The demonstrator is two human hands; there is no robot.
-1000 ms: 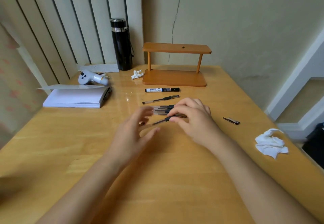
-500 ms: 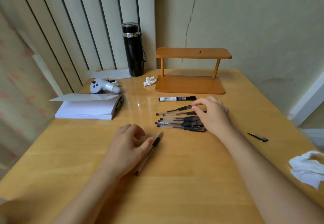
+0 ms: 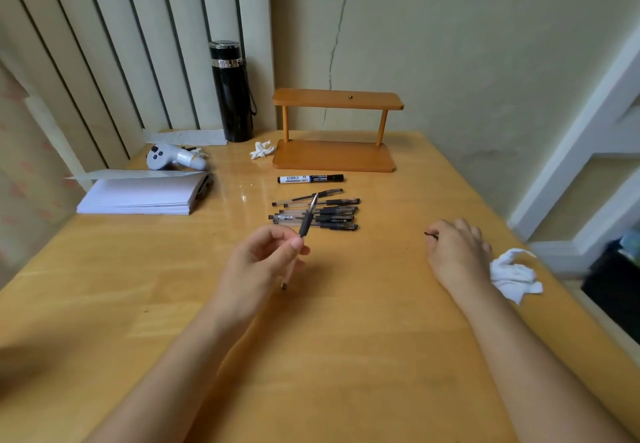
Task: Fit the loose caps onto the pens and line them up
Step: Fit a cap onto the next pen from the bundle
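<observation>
My left hand [image 3: 258, 262] holds an uncapped black pen [image 3: 307, 218] above the wooden table [image 3: 346, 356], its bare tip pointing up and away. Behind the pen, several capped black pens [image 3: 322, 214] lie side by side in a row. A white-and-black marker [image 3: 310, 178] lies beyond them. My right hand [image 3: 457, 252] rests on the table at the right, fingers closed over a small black pen cap [image 3: 430, 234]; only the cap's end shows.
A wooden two-tier stand [image 3: 334, 155] sits at the back, with a black flask [image 3: 231, 92] to its left. A white paper stack [image 3: 142, 194] and a white controller [image 3: 173, 157] lie at the left. Crumpled tissues lie by the stand [image 3: 262, 149] and by my right hand [image 3: 514, 274].
My left hand has lifted the uncapped pen off the table. My right hand has left the row of pens and moved right onto the loose cap.
</observation>
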